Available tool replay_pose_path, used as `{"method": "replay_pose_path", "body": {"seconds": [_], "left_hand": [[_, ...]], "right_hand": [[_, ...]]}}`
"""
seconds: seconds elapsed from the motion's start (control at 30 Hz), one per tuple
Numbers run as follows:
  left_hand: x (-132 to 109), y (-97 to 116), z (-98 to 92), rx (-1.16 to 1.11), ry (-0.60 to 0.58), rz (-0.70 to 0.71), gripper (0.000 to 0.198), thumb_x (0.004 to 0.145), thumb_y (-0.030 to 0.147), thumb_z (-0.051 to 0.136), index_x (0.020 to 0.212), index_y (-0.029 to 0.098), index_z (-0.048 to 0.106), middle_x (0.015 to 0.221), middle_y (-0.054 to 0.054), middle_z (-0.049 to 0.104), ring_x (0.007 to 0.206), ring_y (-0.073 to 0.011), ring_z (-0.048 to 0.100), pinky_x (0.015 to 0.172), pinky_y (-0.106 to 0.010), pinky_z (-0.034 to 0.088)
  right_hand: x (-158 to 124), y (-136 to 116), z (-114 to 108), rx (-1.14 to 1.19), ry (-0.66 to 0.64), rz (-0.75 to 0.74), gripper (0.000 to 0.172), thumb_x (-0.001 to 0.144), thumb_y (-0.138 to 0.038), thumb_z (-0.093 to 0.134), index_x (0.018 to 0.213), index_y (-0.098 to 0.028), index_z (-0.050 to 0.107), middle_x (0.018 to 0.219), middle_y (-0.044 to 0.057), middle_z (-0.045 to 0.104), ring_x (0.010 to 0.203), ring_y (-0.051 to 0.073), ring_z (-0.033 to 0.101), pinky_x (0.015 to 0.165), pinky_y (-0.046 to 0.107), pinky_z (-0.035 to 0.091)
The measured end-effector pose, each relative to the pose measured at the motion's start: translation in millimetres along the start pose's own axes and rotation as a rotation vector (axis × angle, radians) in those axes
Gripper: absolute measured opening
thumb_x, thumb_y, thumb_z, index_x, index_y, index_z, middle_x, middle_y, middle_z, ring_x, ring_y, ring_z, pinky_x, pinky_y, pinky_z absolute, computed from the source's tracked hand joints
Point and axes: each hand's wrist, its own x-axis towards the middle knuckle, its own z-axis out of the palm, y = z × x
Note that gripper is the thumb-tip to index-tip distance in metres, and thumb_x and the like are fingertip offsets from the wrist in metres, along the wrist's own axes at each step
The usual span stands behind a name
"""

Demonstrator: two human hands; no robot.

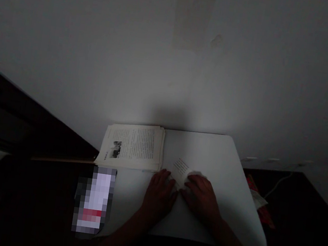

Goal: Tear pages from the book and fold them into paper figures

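Observation:
A small piece of printed paper (181, 170), apparently folded, lies on the white tabletop (209, 149) between my two hands. My left hand (159, 191) has its fingers bent on the paper's left and lower edge. From the other side, my right hand (203, 193) grips the right edge with curled fingers, its thumb near the bottom corner. The thumbs come close together at the paper's lower end. Dim light hides the exact fingertip contact.
A stack of printed pages (131, 147) lies at the table's back left, against the wall (131, 53). A blurred-out phone-like object (95, 199) sits at the left edge. Right of the table are red and white items (258, 199) and a white cable (277, 183).

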Motion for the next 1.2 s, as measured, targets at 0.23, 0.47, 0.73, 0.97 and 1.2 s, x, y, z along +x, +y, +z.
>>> {"method": "replay_pose_path", "body": {"seconds": [0.23,0.47,0.73,0.97,1.2], "left_hand": [[4.2,6.7,4.1,0.017,0.013,-0.037,0.019,0.083,0.027,0.054,0.095,0.015,0.061,0.109,-0.014,0.056,0.105,-0.0272,0.051,0.092,-0.047,0.044],[12.1,8.3,6.3,-0.012,0.013,-0.09,0.013,0.079,0.025,0.058,0.088,0.016,0.06,0.111,-0.013,0.054,0.103,-0.0271,0.05,0.091,-0.047,0.044],[20.2,6.4,6.3,0.051,-0.044,-0.152,0.029,0.082,0.03,0.056,0.109,0.019,0.058,0.122,-0.012,0.051,0.11,-0.0279,0.047,0.094,-0.045,0.04],[32.4,5.8,10.6,0.151,-0.128,-0.161,0.047,0.085,0.039,0.05,0.127,0.018,0.048,0.122,-0.012,0.051,0.106,-0.0285,0.048,0.088,-0.043,0.041],[46.3,6.4,15.4,0.206,-0.153,-0.184,0.05,0.087,0.04,0.047,0.129,0.012,0.045,0.109,-0.012,0.055,0.098,-0.0261,0.05,0.083,-0.04,0.041]], "right_hand": [[-5.6,-1.0,9.1,0.003,0.034,0.031,0.018,0.081,-0.03,0.058,0.093,-0.017,0.065,0.109,0.014,0.061,0.107,0.027,0.054,0.092,0.045,0.045],[1.5,-0.2,3.5,-0.033,-0.006,0.086,0.02,0.08,-0.035,0.06,0.091,-0.02,0.067,0.125,0.014,0.052,0.117,0.031,0.046,0.095,0.049,0.042],[4.3,0.4,4.1,-0.11,-0.036,0.11,0.035,0.083,-0.042,0.054,0.105,-0.017,0.063,0.12,0.014,0.055,0.113,0.028,0.047,0.096,0.045,0.04],[11.9,1.0,6.5,-0.179,-0.156,0.164,0.05,0.084,-0.041,0.049,0.124,-0.011,0.052,0.118,0.016,0.056,0.111,0.03,0.045,0.096,0.044,0.036],[20.9,0.1,2.0,-0.205,-0.195,0.187,0.049,0.085,-0.038,0.047,0.127,-0.012,0.051,0.115,0.015,0.055,0.105,0.028,0.046,0.093,0.041,0.036]]}}
